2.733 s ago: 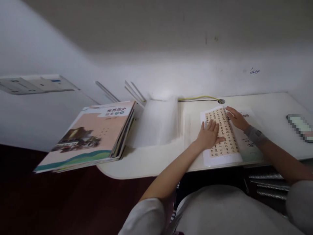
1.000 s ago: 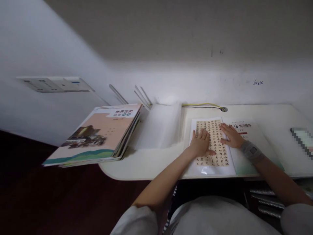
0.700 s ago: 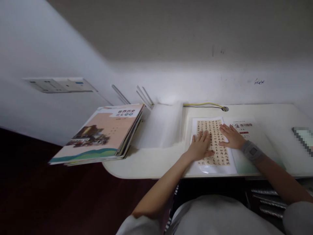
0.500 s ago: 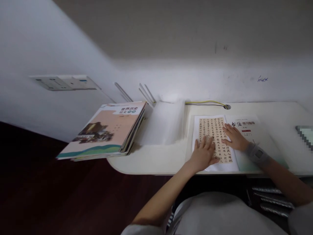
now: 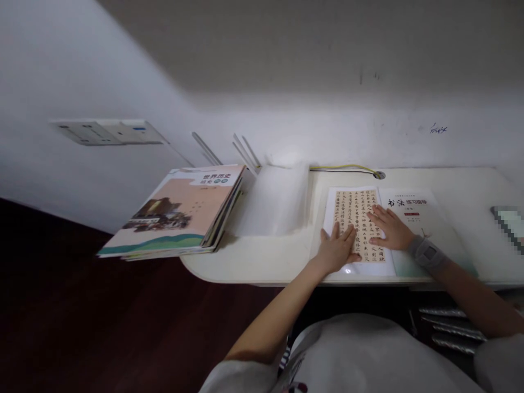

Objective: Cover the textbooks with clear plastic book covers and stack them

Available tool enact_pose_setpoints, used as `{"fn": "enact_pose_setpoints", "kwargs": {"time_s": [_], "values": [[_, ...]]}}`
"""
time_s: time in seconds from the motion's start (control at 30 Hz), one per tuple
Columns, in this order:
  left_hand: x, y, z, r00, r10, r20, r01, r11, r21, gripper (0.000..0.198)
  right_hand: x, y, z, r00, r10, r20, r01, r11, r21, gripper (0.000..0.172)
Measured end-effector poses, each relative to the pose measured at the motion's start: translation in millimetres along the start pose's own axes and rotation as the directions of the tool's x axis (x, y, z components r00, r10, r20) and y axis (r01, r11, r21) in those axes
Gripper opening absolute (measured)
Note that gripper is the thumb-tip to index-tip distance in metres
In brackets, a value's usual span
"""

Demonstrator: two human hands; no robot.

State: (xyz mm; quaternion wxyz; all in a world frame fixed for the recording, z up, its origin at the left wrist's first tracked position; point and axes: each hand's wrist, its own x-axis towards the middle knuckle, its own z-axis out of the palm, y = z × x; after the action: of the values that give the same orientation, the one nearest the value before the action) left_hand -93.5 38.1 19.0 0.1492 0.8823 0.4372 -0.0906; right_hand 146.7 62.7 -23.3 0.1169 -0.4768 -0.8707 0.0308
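Note:
A tan calligraphy sheet [image 5: 355, 210] in a clear plastic sleeve lies on the white desk [image 5: 262, 262]. My left hand [image 5: 336, 250] rests flat on its lower left part, fingers spread and open. My right hand [image 5: 388, 226] lies flat on the sheet's right edge, fingers stretched out. A grey band [image 5: 426, 253] is on my right wrist. Under the sheet's right side lies a calligraphy workbook [image 5: 417, 218] with a white and green cover.
A stack of textbooks [image 5: 180, 213] overhangs the desk's left end. Clear plastic sleeves [image 5: 276, 202] lie between the stack and the sheet. A yellow and black cable [image 5: 344, 167] runs along the wall. A blurred object [image 5: 510, 224] sits at the desk's right edge.
Both hands stayed flat on the sheet. My left hand slid down toward the sheet's near left corner. The view drifted a little.

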Motion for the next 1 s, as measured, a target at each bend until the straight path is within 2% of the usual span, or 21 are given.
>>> {"fn": "enact_pose_setpoints", "kwargs": {"time_s": [0.07,0.13,0.23,0.3,0.37,0.43,0.53,0.63,0.7,0.73,0.8,0.87,0.93,1.0], "values": [[-7,1,4.4,0.998,-0.030,-0.060,0.031,0.999,0.017,0.071,0,-1,-1,0.999,-0.030,0.032,0.031,0.999,-0.031,0.083],[-15,-1,5.9,0.982,-0.074,-0.172,0.085,0.995,0.057,0.067,0,-1,0,0.999,-0.028,0.029,0.029,0.998,-0.052,0.082],[-26,-9,2.8,0.931,-0.183,-0.317,0.227,0.968,0.106,0.062,-2,-7,4,1.000,0.007,-0.009,-0.008,0.997,-0.080,0.076],[-31,-16,-0.1,0.898,-0.268,-0.348,0.324,0.939,0.113,0.057,-8,-23,7,0.999,0.036,-0.040,-0.040,0.994,-0.105,0.069],[-35,-24,-2.1,0.876,-0.340,-0.341,0.392,0.915,0.093,0.055,-17,-49,10,0.998,0.030,-0.054,-0.037,0.991,-0.125,0.063],[-38,-31,-3.8,0.865,-0.394,-0.310,0.425,0.904,0.036,0.051,-27,-81,13,0.999,-0.032,-0.043,0.026,0.991,-0.130,0.062],[-44,-41,-9.6,0.849,-0.477,-0.227,0.467,0.879,-0.096,0.037,-39,-118,15,0.991,-0.131,-0.038,0.126,0.985,-0.114,0.077],[-54,-51,-20.1,0.829,-0.525,-0.195,0.495,0.849,-0.183,0.026,-43,-127,12,0.988,-0.145,-0.046,0.139,0.985,-0.101,0.079],[-61,-56,-26.0,0.827,-0.530,-0.186,0.422,0.805,-0.417,0.022,-45,-121,8,0.990,-0.135,-0.033,0.131,0.986,-0.098,0.073],[-64,-57,-27.5,0.835,-0.525,-0.164,0.343,0.730,-0.591,0.020,-46,-117,6,0.991,-0.132,-0.027,0.128,0.987,-0.101,0.070],[-67,-57,-26.9,0.859,-0.503,-0.098,0.158,0.441,-0.884,0.019,-48,-112,4,0.990,-0.137,-0.021,0.134,0.985,-0.112,0.068],[-66,-55,-22.9,0.867,-0.498,-0.031,0.063,0.172,-0.983,0.023,-49,-110,3,0.988,-0.156,-0.018,0.153,0.981,-0.119,0.068],[-66,-51,-20.0,0.861,-0.508,0.014,0.034,0.030,-0.999,0.027,-49,-111,2,0.985,-0.173,-0.023,0.170,0.980,-0.108,0.065],[-68,-46,-22.9,0.866,-0.500,0.017,-0.007,-0.047,-0.999,0.028,-49,-112,0,0.981,-0.191,-0.045,0.188,0.980,-0.061,0.061]]}}
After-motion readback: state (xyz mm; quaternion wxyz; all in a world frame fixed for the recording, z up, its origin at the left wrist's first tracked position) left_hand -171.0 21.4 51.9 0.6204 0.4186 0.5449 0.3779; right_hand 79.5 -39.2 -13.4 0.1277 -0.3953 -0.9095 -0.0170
